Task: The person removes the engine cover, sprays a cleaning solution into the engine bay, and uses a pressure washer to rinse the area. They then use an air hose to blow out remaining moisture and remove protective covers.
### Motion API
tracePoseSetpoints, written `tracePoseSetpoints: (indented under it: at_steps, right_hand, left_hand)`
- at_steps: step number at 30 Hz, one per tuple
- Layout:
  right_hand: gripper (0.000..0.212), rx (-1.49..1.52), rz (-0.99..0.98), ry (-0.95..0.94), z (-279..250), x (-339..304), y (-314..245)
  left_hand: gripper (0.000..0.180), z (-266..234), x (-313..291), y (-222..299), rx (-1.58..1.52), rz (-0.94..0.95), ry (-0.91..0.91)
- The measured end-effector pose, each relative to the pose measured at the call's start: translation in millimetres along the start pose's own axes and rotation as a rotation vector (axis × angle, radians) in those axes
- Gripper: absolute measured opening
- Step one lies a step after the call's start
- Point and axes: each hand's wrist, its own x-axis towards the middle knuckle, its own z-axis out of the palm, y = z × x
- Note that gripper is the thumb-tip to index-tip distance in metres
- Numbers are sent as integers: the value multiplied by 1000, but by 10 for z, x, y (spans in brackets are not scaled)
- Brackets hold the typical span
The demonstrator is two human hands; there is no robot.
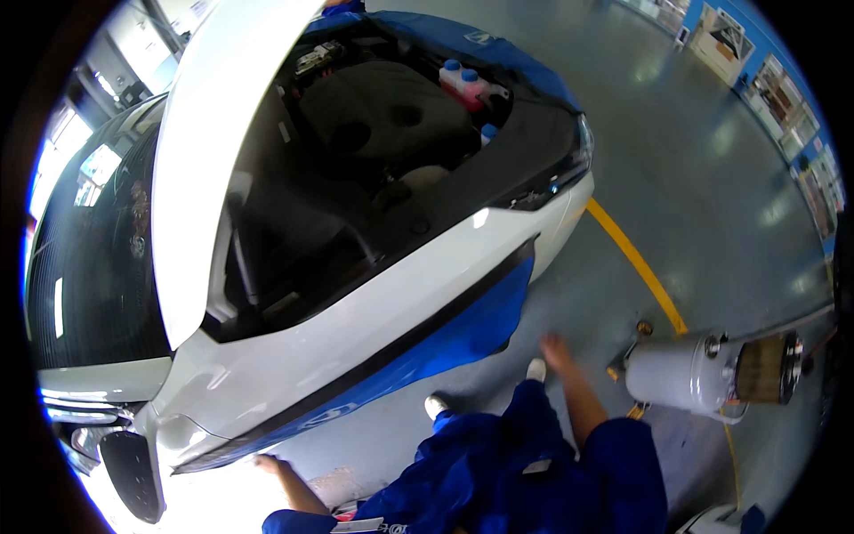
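Observation:
A white car (382, 320) stands before me with its hood (209, 151) raised. Along its near fender hangs a blue cover (427, 351) with a black upper edge. Close to the cover's left end is my left hand (269, 463), small and washed out by glare; whether it touches the cover I cannot tell. My right hand (556, 351) hangs beside the cover's right end, over the floor, apart from the car. Motion smears its fingers. Inside the engine bay lie a dark engine cover (382, 111) and blue-capped reservoirs (467, 84), with pink fluid showing.
To my right stands a grey metal tank (667, 374) with a clear cylinder (762, 368) attached. A yellow line (636, 262) crosses the grey floor. Another blue cover (525, 58) drapes the car's front. The side mirror (132, 476) juts out at lower left.

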Motion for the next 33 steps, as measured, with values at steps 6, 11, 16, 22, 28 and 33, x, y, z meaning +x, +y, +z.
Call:
tracePoseSetpoints:
  at_steps: [6, 11, 16, 22, 28, 33]
  right_hand:
    - [51, 564, 351, -162, 248, -1195, 1912]
    - [24, 577, 432, -161, -1200, -943, 2426]
    - [20, 986, 719, -124, -2008, -164, 3432]
    - [21, 916, 663, 18, -3129, 1562, 3203]
    - [22, 1039, 614, -68, -3998, 3661, 3183]
    - [29, 848, 587, -81, -4798, 5074, 3110]
  left_hand:
    - [23, 1084, -4074, -1685, 822, -448, -1051]
    - [24, 2149, -6022, -1749, 1306, 439, -1774]
    - [29, 3305, -7411, -564, 675, -94, -1445]
    - [30, 4233, -8948, -123, 640, -29, -1576]
    - [31, 5738, -10239, -549, 819, 833, -1707]
    - [37, 7114, -11598, 1731, 477, 21, -1766]
